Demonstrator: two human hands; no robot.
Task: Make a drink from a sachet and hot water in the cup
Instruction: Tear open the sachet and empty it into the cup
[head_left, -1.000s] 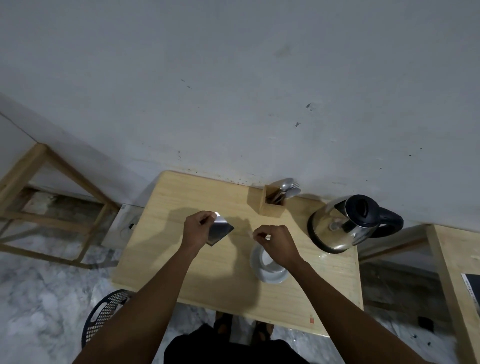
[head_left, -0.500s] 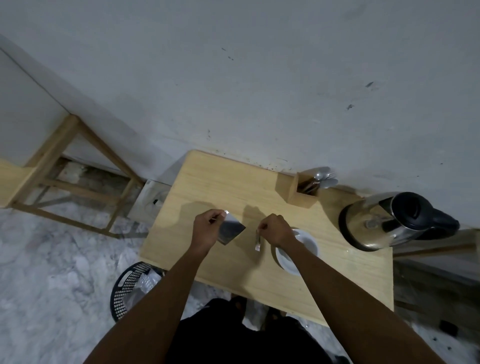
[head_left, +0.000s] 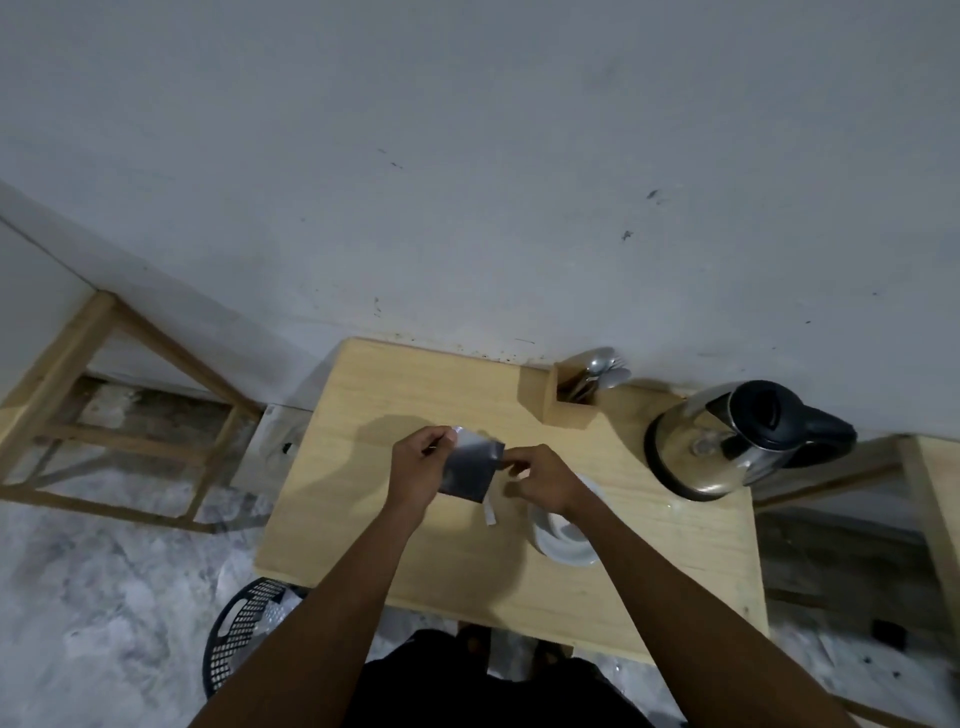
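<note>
— Where's our sachet (head_left: 467, 470)?
— Over the counter (head_left: 415, 545), just left of the cup (head_left: 563, 540). Our left grip (head_left: 418, 467) pinches its top left corner, and our right grip (head_left: 545, 483) pinches the right edge.
— How does it look?
— Dark, flat, squarish foil, shiny along the top, tilted. A thin white strip (head_left: 489, 512) shows below it; we can't tell whether it's attached.
</note>
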